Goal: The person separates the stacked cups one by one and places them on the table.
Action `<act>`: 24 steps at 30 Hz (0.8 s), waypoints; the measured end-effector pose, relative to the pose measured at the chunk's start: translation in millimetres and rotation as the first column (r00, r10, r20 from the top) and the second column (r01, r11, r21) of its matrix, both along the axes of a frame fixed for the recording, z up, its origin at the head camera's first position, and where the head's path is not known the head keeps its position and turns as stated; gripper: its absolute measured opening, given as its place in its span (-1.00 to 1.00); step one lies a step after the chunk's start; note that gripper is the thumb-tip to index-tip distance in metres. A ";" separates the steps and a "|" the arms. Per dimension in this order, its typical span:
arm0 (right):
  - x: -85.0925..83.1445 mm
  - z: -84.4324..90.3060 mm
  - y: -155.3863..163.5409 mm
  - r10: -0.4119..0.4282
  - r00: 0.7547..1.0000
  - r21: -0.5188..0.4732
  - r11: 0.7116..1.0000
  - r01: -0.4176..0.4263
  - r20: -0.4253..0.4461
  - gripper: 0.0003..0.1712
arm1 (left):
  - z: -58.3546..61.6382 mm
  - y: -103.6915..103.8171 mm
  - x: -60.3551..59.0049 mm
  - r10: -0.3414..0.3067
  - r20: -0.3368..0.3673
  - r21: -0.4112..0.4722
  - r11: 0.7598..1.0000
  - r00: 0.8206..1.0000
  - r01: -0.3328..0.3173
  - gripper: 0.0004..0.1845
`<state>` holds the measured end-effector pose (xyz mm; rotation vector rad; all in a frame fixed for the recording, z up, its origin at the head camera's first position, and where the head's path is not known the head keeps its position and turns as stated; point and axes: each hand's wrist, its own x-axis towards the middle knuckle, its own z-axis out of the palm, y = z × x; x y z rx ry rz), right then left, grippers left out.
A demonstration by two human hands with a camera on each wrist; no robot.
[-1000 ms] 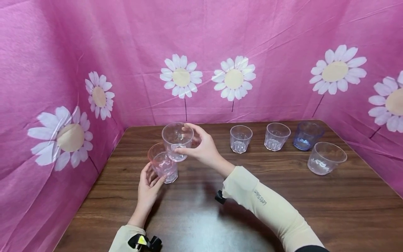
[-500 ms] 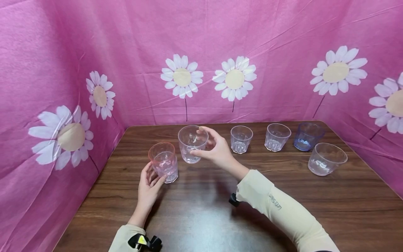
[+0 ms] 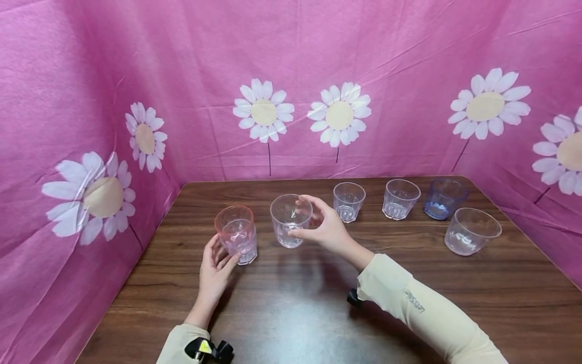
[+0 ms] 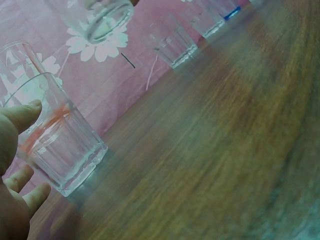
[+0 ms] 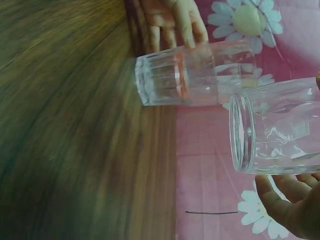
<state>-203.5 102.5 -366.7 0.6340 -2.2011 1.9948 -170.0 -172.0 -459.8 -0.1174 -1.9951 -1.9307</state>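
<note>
A pink-tinted tumbler (image 3: 236, 233) stands on the wooden table (image 3: 291, 308) at the left. My left hand (image 3: 225, 255) holds it low down, with the thumb on one side and the fingers curled round the other. In the left wrist view the thumb (image 4: 20, 114) touches its wall, and a red band (image 4: 47, 125) runs partway up it. My right hand (image 3: 297, 216) grips a clear tumbler (image 3: 284, 222) just right of the pink one. In the right wrist view this clear tumbler (image 5: 280, 130) hangs a little above the tabletop, with my fingers (image 5: 285, 205) under it.
Two small clear glasses (image 3: 348, 201) (image 3: 400, 198) and a blue glass (image 3: 444, 197) stand in a row at the back right. A wider clear cup (image 3: 472, 230) sits nearer the right edge. Pink daisy-print cloth (image 3: 91, 151) walls the table on three sides.
My right hand has carried the clear tumbler down and to the right, away from above the pink tumbler. The left hand and the pink tumbler have stayed put.
</note>
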 end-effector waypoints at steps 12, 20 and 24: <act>4.1 -19.7 25.9 -0.032 0.999 0.064 0.997 0.029 0.034 -0.06 | -1.9 0.5 -0.8 -0.003 -0.008 -0.001 1.000 1.000 0.003 -0.27; 8.9 -27.8 47.6 -0.093 0.995 0.122 0.989 0.088 0.041 -0.08 | -1.1 0.5 -0.5 0.000 -0.004 -0.003 1.000 1.000 0.000 -0.27; 11.0 -31.9 59.1 -0.097 0.993 0.093 0.992 0.091 0.065 -0.07 | -0.4 -0.2 -0.6 0.004 0.012 -0.009 1.000 1.000 -0.003 -0.27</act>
